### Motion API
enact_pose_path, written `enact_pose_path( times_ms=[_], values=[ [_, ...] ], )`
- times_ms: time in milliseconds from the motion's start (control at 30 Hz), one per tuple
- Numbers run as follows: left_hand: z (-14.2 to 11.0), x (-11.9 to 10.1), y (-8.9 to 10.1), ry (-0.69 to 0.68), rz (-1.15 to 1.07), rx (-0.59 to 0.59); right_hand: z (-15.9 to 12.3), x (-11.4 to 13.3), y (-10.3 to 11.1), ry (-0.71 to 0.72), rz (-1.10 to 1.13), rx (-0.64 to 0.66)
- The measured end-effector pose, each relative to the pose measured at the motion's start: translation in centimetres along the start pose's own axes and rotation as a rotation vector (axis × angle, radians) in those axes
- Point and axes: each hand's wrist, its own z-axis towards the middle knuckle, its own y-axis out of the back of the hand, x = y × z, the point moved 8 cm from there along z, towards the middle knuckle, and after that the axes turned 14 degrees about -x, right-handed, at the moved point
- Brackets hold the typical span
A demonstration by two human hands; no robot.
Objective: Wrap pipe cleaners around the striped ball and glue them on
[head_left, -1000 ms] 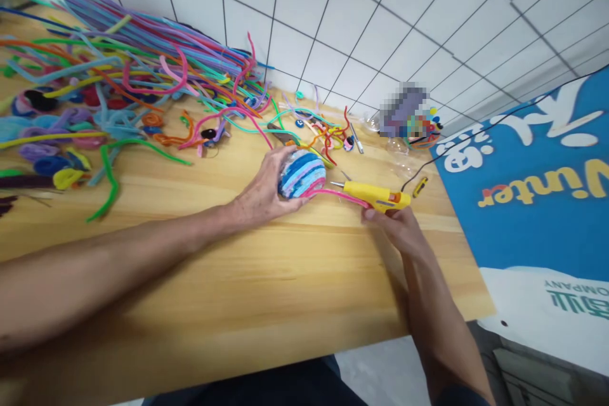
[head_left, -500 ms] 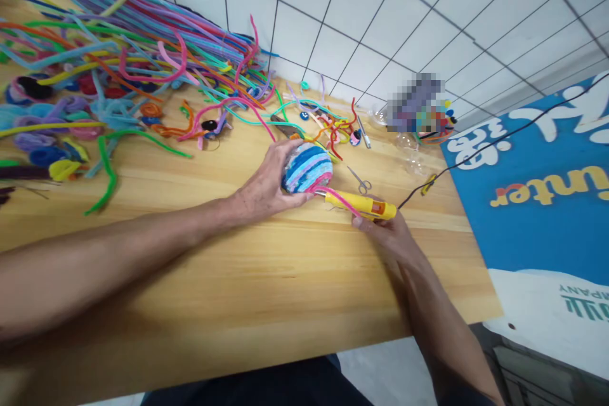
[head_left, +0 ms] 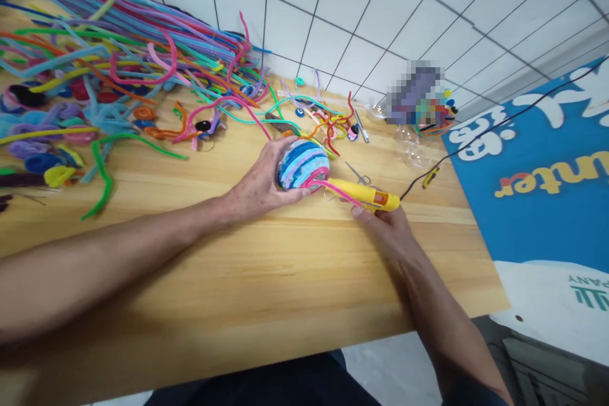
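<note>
My left hand is wrapped round a ball covered in blue, light blue, lilac and pink bands of pipe cleaner. A pink pipe cleaner runs from the ball's pink lower end to the thumb of my right hand. That hand grips a yellow hot glue gun, its front pointing left at the ball. The gun's tip is hard to make out beside the ball's lower right edge. My right fingers are partly hidden behind the gun.
Scissors lie just behind the gun. A bundle of pipe cleaners and many loose pieces spread over the left of the wooden table. A black cord crosses a blue printed board at right. A yellow cutter lies near the cord.
The ball has turned a little, so more of its pink end shows. The glue gun's front has shifted slightly up and right. The whole view has moved slightly.
</note>
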Motion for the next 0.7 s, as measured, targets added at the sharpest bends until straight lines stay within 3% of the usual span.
enact_pose_path(
  times_ms=[167,267,567,700],
  values=[
    [-0.02,0.14,-0.03,0.021,-0.007,0.024,-0.16,-0.52,-0.63,-0.007,0.021,0.066],
    [0.01,0.03,0.03,0.014,-0.009,0.025,-0.05,-0.67,-0.49,-0.002,0.043,0.025],
    [-0.52,0.43,-0.05,0.067,-0.051,0.022,0.00,-0.29,-0.48,0.122,-0.031,0.073],
    [-0.65,-0.01,-0.05,0.047,-0.078,0.016,0.03,-0.19,-0.07,0.164,-0.027,0.037]
  ],
)
